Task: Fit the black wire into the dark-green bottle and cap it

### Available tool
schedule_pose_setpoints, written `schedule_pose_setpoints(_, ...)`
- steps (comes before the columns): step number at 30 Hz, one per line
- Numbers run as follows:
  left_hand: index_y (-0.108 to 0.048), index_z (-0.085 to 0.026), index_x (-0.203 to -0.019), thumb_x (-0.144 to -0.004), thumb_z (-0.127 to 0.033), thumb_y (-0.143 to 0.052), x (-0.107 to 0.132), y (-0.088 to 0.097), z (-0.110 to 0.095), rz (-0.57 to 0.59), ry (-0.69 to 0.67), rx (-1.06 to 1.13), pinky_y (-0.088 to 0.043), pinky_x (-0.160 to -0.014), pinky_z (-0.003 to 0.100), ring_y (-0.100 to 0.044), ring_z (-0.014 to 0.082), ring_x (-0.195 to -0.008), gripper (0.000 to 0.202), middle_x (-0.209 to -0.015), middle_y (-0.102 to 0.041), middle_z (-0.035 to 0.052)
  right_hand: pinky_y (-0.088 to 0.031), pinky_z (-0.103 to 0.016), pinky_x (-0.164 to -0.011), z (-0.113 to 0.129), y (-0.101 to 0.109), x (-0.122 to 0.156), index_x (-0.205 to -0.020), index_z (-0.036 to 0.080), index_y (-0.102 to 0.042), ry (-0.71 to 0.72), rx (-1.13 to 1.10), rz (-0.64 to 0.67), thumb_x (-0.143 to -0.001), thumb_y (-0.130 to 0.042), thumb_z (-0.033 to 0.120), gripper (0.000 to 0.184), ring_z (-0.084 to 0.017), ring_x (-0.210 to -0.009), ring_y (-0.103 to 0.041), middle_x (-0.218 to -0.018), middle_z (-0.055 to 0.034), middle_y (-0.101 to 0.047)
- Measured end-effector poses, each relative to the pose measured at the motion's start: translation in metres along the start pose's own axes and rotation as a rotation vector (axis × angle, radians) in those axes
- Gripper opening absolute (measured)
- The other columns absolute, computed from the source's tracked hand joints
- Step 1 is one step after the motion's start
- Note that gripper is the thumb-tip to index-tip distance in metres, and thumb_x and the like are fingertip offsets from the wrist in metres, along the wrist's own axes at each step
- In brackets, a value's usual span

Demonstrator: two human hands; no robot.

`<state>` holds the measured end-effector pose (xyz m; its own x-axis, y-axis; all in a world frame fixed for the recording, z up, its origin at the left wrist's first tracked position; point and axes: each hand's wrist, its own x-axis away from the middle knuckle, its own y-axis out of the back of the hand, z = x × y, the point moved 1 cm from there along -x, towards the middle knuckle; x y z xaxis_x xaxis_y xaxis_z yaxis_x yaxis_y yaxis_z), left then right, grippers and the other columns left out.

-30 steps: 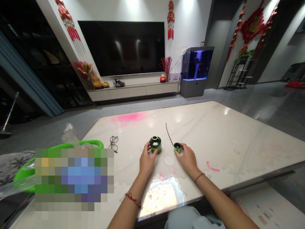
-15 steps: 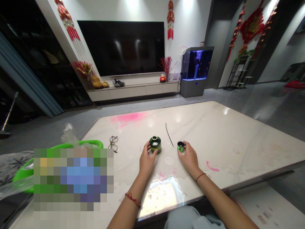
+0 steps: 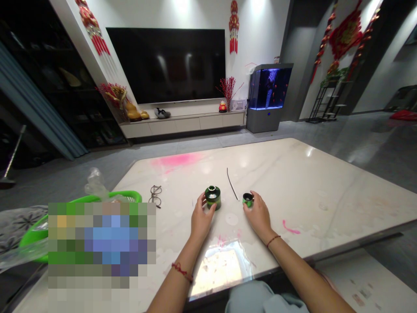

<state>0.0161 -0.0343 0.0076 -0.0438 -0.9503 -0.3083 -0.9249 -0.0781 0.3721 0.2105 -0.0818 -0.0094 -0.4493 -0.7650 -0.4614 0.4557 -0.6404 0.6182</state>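
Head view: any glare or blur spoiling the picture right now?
Head view: bright glare on the table near its front edge; faint light spots on the dark television; blocky pixelation covers part of the green basket; the green jar and small green cup look fairly clear.

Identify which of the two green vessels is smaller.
The cup-shaped vessel in the right hand; the jar in the left hand is taller and broader.
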Motion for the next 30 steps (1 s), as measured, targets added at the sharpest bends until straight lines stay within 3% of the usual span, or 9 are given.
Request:
schedule_pose_setpoints(8, -0.043, -0.023, -0.123, -0.074, -0.032, -0.062, 0.0, 0.0, 0.0, -0.001, 0.018, 0.021, -0.046, -0.09, 0.038, -0.056, 0.022, -0.109, 0.053, -0.119, -0.057, 0.009, -0.046, -0.036, -0.083, -0.013, 0.0, -0.012, -0.118, 0.012, -0.047, -0.104, -0.065, 0.01, -0.073, -0.051, 0.024, 0.047, -0.024, -0.094, -0.058, -0.107, -0.0138, -0.061)
schedule_pose_setpoints(17, -0.042, -0.023, -0.124, -0.076, -0.032, -0.06, 0.0, 0.001, -0.001, 0.009, 0.032, 0.017, -0.046, -0.091, 0.036, -0.055, 0.021, -0.11, 0.053, -0.121, -0.056, 0.0092, -0.042, -0.035, -0.082, -0.026, 0.014, -0.024, -0.123, 0.012, -0.046, -0.19, 0.083, -0.066, -0.074, -0.054, 0.028, 0.052, -0.026, -0.096, -0.056, -0.105, -0.0129, -0.063)
schedule_pose_setpoints(22, -0.042, -0.024, -0.124, -0.076, -0.031, -0.06, 0.0, 0.001, 0.0, 0.01, 0.018, 0.016, -0.046, -0.091, 0.036, -0.054, 0.0206, -0.111, 0.052, -0.12, -0.056, 0.0086, -0.041, -0.035, -0.081, -0.032, 0.014, -0.026, -0.124, 0.012, -0.046, -0.207, 0.142, -0.023, -0.075, -0.056, 0.03, 0.053, -0.027, -0.093, -0.056, -0.099, -0.0122, -0.065)
schedule_pose_setpoints(26, -0.042, -0.023, -0.125, -0.076, -0.031, -0.06, 0.0, 0.0, 0.0, 0.013, 0.023, 0.012, -0.045, -0.092, 0.036, -0.054, 0.0206, -0.111, 0.052, -0.12, -0.056, 0.0087, -0.041, -0.035, -0.08, -0.033, 0.013, -0.024, -0.125, 0.011, -0.044, -0.189, 0.161, -0.018, -0.075, -0.056, 0.029, 0.055, -0.027, -0.093, -0.056, -0.102, -0.0127, -0.064)
schedule_pose_setpoints(30, -0.042, -0.023, -0.125, -0.076, -0.032, -0.06, 0.0, 0.0, 0.0, 0.015, 0.027, 0.019, -0.045, -0.092, 0.036, -0.054, 0.0209, -0.111, 0.053, -0.121, -0.056, 0.0086, -0.038, -0.037, -0.085, -0.022, 0.016, -0.017, -0.124, 0.01, -0.042, -0.063, 0.221, -0.132, -0.076, -0.055, 0.029, 0.054, -0.029, -0.103, -0.051, -0.115, -0.0157, -0.057)
